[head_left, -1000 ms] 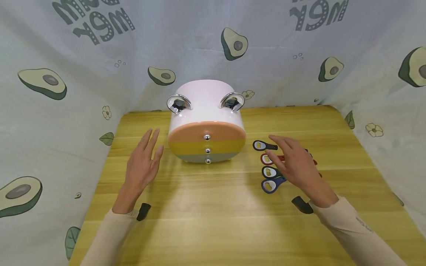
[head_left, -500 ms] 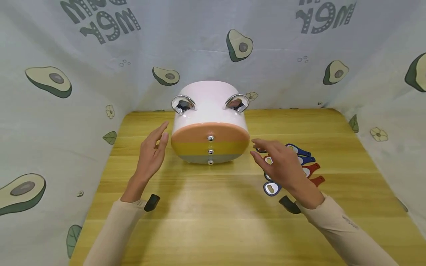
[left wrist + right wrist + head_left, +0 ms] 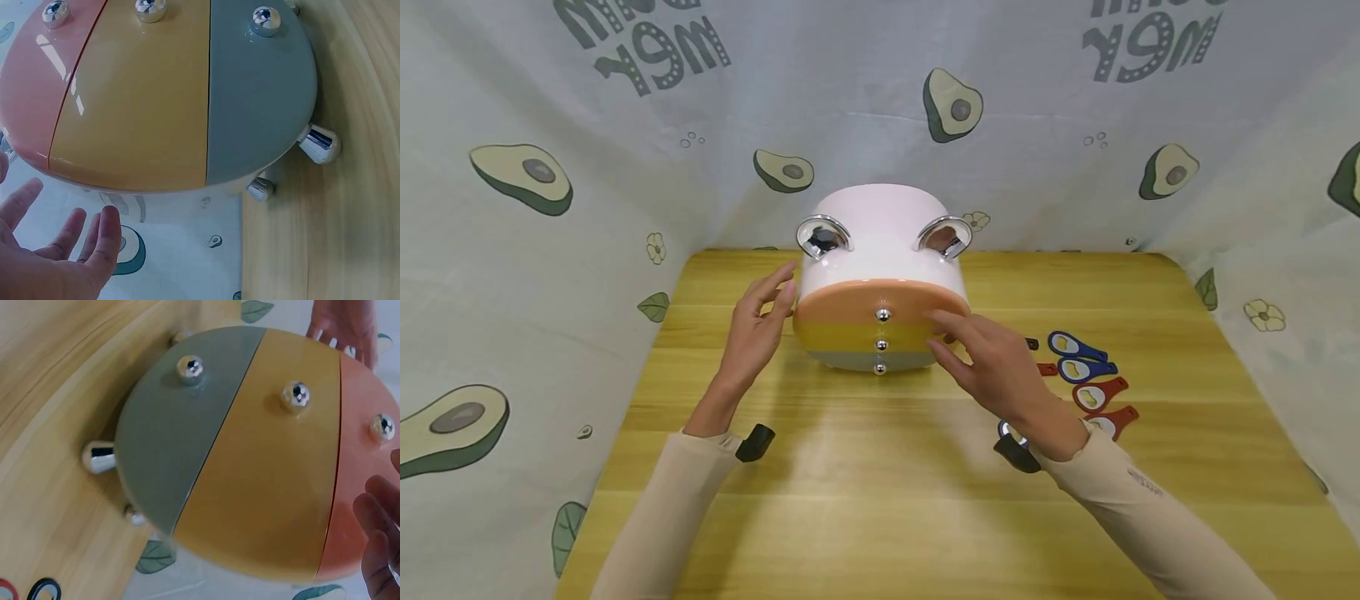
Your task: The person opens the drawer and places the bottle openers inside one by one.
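The fingers of the left hand [image 3: 758, 329] are held straight and relaxed beside the left wall of the round drawer box [image 3: 880, 275], gripping nothing. The fingers of the right hand [image 3: 1000, 371] are spread loosely at the box's striped front, near the right edge, nothing being held. The box is stood mid-desk [image 3: 880, 500]. Coloured bottle openers [image 3: 1086, 379] are laid to its right.

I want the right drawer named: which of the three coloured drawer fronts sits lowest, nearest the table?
The grey drawer front, the bottom band on the round cabinet. The yellow one lies above it and the orange one is topmost.
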`<state>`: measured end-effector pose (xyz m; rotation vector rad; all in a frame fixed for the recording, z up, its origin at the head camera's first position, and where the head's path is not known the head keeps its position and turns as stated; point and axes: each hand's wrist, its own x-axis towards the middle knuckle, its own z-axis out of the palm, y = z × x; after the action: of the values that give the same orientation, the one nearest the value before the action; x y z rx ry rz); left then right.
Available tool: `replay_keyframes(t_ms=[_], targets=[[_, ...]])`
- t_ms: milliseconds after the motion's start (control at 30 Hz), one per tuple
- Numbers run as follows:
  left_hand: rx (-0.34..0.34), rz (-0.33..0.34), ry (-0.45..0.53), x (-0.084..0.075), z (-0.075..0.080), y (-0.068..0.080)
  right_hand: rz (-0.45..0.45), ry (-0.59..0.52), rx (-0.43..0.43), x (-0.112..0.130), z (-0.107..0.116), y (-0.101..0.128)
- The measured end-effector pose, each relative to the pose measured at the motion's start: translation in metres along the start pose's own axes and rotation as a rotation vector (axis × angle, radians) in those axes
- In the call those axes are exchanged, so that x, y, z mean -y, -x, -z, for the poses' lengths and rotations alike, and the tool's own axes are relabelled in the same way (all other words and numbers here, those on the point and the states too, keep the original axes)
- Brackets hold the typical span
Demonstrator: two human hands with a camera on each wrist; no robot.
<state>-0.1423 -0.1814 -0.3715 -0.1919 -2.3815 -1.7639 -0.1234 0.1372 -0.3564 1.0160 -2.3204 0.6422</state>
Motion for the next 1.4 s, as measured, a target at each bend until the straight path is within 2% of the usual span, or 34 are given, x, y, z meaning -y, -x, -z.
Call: replay_keyframes(t_ms=[233, 633, 1033, 1200, 1400], targets=[[-0.013, -0.009, 0.009, -0.009, -0.005, -0.008, 0.045, -0.025, -0.02, 0.007, -0.012, -0.015], [-0.042, 0.032, 0.008, -0.016, -0.006, -0.023, 0.076, -0.044, -0.001, 0.015, -0.022, -0.031], [-0.018, -0.035, 0.035, -0.022, -0.008, -0.032, 0.118, 0.002, -0.071, 0.012, -0.03, -0.038], [-0.004, -0.032, 0.039, -0.021, -0.007, -0.031, 0.147, -0.008, -0.133, 0.011, -0.034, -0.04], [-0.001, -0.018, 0.034, -0.019, -0.005, -0.026, 0.167, -0.014, -0.134, 0.015, -0.037, -0.037]])
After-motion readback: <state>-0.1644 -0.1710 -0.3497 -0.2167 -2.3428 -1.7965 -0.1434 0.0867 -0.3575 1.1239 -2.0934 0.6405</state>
